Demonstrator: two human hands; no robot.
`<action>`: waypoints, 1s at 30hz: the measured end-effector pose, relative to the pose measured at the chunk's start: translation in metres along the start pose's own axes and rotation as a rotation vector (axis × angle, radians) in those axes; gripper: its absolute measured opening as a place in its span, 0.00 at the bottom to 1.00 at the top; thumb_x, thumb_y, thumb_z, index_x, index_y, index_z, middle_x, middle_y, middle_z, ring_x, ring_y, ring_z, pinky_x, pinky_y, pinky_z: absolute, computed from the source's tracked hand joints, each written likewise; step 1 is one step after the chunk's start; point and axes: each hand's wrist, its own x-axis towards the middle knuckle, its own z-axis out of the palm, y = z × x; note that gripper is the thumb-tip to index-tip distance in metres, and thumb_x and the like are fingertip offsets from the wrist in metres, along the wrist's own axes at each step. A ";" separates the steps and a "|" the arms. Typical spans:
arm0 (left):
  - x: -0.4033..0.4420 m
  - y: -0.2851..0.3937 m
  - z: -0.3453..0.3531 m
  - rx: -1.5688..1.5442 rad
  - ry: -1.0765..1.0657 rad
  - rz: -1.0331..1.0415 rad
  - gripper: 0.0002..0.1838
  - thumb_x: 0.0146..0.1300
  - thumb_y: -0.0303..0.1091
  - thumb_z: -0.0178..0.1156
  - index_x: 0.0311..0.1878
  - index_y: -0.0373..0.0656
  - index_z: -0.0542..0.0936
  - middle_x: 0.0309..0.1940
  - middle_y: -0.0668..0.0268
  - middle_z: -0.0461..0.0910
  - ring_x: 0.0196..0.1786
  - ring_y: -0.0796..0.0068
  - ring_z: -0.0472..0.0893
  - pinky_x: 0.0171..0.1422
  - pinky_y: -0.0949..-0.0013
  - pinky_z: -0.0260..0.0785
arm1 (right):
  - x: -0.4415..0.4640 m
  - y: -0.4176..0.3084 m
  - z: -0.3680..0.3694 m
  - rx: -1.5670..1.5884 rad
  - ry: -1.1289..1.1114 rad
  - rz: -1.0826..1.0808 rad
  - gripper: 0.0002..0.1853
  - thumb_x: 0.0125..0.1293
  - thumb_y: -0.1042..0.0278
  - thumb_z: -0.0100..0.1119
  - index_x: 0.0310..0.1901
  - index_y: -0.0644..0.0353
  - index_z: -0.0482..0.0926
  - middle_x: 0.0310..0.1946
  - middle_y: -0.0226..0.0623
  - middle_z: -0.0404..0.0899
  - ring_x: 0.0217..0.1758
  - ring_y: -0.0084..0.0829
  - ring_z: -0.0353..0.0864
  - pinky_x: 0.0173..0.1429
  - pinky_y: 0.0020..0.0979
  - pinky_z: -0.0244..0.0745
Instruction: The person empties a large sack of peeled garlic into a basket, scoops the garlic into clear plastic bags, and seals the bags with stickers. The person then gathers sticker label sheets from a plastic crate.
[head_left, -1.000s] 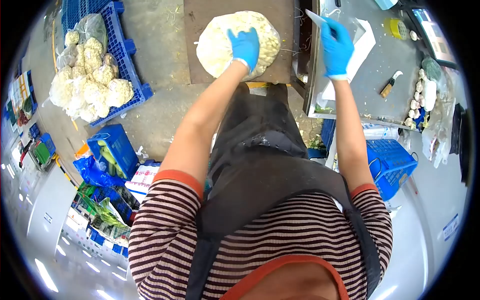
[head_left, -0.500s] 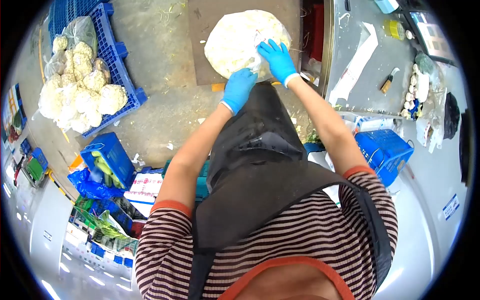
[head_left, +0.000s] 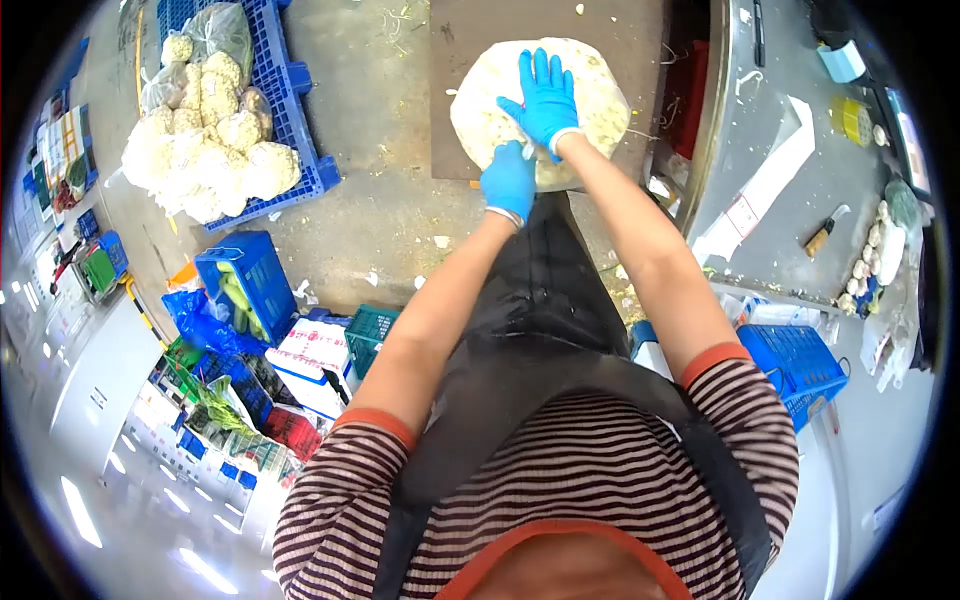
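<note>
A large, round clear bag of pale, cream-coloured pieces lies on a brown board at the top middle. My right hand, in a blue glove, rests flat on the bag with its fingers spread. Just below it, at the bag's near edge, my left hand, also gloved, is closed on gathered plastic of the bag. The two hands are close together.
Filled bags sit on a blue pallet at left. A blue crate stands below. The grey table at right bears a paper strip, a hooked knife and white bulbs.
The right hand put down a white strip, came to the bag and now lies flat on it. My left hand moved from the bag's top to its near edge and closed on the plastic.
</note>
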 end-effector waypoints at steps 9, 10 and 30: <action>-0.008 0.001 -0.015 -0.071 -0.112 0.010 0.18 0.65 0.48 0.52 0.39 0.41 0.79 0.37 0.48 0.81 0.40 0.45 0.80 0.44 0.50 0.72 | -0.014 0.008 -0.046 -0.064 0.051 -0.219 0.41 0.65 0.45 0.50 0.74 0.55 0.49 0.76 0.43 0.45 0.78 0.50 0.42 0.77 0.51 0.39; -0.005 -0.012 -0.004 0.015 -0.153 0.184 0.22 0.67 0.50 0.48 0.41 0.40 0.79 0.39 0.48 0.81 0.43 0.46 0.80 0.46 0.50 0.71 | -0.029 0.009 -0.024 -0.158 -0.243 -0.291 0.43 0.64 0.39 0.48 0.74 0.53 0.49 0.76 0.42 0.44 0.78 0.51 0.40 0.76 0.55 0.36; -0.068 -0.197 -0.363 -1.241 0.053 -0.155 0.15 0.63 0.42 0.61 0.25 0.43 0.79 0.17 0.76 0.72 0.19 0.90 0.62 0.22 0.81 0.49 | -0.071 -0.015 -0.083 0.861 0.073 0.473 0.25 0.72 0.59 0.50 0.67 0.60 0.67 0.56 0.41 0.75 0.53 0.31 0.77 0.57 0.33 0.72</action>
